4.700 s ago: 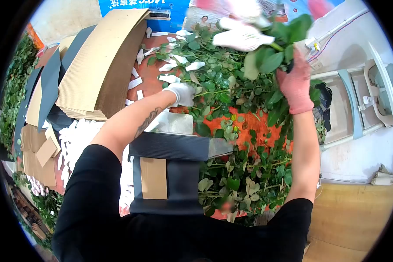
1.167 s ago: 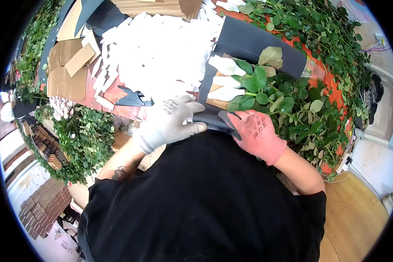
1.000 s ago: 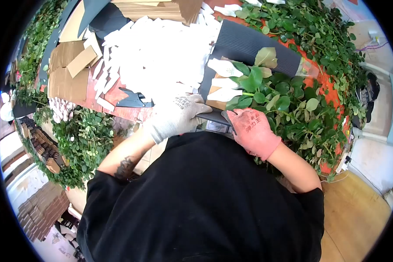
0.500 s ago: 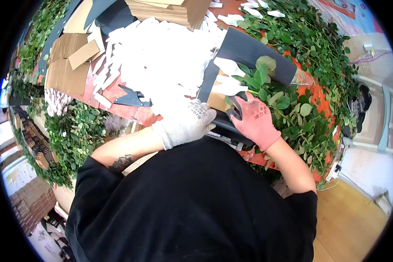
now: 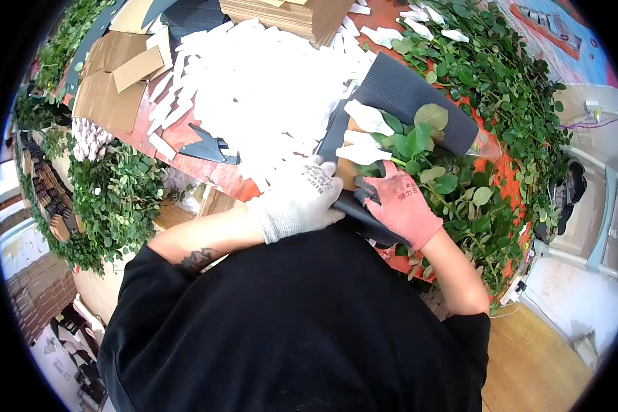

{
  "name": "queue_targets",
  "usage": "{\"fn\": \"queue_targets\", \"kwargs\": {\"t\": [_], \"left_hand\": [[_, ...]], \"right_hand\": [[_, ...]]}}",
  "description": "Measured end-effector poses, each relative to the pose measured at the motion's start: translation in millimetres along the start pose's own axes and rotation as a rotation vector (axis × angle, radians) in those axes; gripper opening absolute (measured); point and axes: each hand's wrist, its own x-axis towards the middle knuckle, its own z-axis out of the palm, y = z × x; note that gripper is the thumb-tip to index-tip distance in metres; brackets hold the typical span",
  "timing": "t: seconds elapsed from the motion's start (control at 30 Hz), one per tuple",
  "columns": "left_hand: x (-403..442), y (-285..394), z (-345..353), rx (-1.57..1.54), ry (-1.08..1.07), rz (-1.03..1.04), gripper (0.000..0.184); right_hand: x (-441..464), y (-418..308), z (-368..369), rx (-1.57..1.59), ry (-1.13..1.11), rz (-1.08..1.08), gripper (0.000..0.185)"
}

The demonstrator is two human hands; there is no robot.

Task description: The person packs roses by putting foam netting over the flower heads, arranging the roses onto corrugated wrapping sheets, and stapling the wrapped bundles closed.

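My left hand (image 5: 301, 200), in a white-grey glove, is closed on the near left edge of a dark corrugated sheet (image 5: 364, 214). My right hand (image 5: 397, 200), in a pink glove with dark fingertips, grips the same edge farther right. On the sheet, just beyond my hands, lie rose stems with green leaves (image 5: 412, 142), their heads in white sleeves (image 5: 368, 117), over a piece of brown cardboard (image 5: 348, 172). The sheet's far part (image 5: 419, 103) is a ribbed dark panel behind the flowers.
White sleeves (image 5: 254, 89) are heaped left of the sheet, near a black stapler-like tool (image 5: 210, 147). Cardboard stacks (image 5: 295, 17) stand at the back. Leafy stems (image 5: 508, 103) cover the right side of the red table (image 5: 237, 182). More foliage (image 5: 120, 206) is at the left.
Both hands were at the sheet's near edge a second ago; they have moved slightly, and the edge now tilts up between them. Earlier, my right hand held a sleeved rose over the foliage.
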Motion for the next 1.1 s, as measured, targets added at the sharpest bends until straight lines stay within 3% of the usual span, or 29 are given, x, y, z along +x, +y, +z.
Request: {"fn": "queue_targets", "kwargs": {"t": [0.13,0.23,0.27,0.3,0.37,0.4,0.43,0.53,0.6,0.67,0.7,0.73,0.8,0.9,1.1], "left_hand": [[5.9,1.4,-3.7,0.061,0.165,0.131,0.047],[20.9,-13.9,-18.5,-0.210,-0.168,0.189,0.060],[24.0,-18.1,-33.7,-0.366,-0.218,0.257,0.056],[36.6,-31.5,-20.6,-0.426,-0.133,0.245,0.050],[43.7,-41.8,-4.2,-0.490,-0.054,0.238,0.044],[41.2,-43.3,-4.8,-0.358,0.014,0.219,0.038],[38.8,-45.4,-5.8,-0.225,0.083,0.197,0.032],[37.9,-54.0,-8.8,-0.199,0.050,0.214,0.028],[37.0,-53.4,-16.7,-0.167,0.054,0.220,0.025],[39.8,-59.1,-28.7,-0.242,-0.046,0.242,0.021],[41.7,-83.7,-9.8,-0.356,0.122,0.299,0.020],[43.6,-87.3,-13.5,-0.583,-0.013,0.058,0.019],[42.6,-81.3,-20.9,-0.623,0.157,-0.076,0.017],[49.7,-61.1,-27.0,-0.508,0.132,-0.166,0.017],[63.1,-65.6,-5.2,-0.513,0.217,-0.139,0.021]], "right_hand": [[-1.7,4.2,8.5,0.003,0.036,-0.050,0.050],[-1.1,4.0,1.3,0.094,0.000,-0.022,0.050],[-3.1,4.1,-2.1,0.177,-0.038,0.023,0.051],[-12.9,11.0,5.3,0.157,0.096,-0.050,0.047],[-24.7,2.0,-14.9,0.139,0.124,-0.071,0.046],[-28.2,-4.3,-28.7,0.117,0.149,-0.111,0.045],[-31.4,-10.4,-38.4,0.045,0.318,-0.059,0.047],[-20.5,2.7,-41.4,-0.298,0.595,0.019,0.046],[-11.0,10.6,-33.4,-0.331,0.611,-0.045,0.044],[-2.9,4.6,-29.2,-0.299,0.079,-0.033,0.042],[-6.6,2.9,-19.3,-0.313,0.157,-0.099,0.041],[-5.5,3.6,-12.5,-0.308,0.154,-0.101,0.041],[-0.2,5.2,-5.0,-0.267,0.160,-0.085,0.040],[9.2,-0.8,-6.9,-0.296,0.064,-0.100,0.037],[20.9,-10.1,-22.2,-0.355,-0.024,-0.104,0.036]]}}
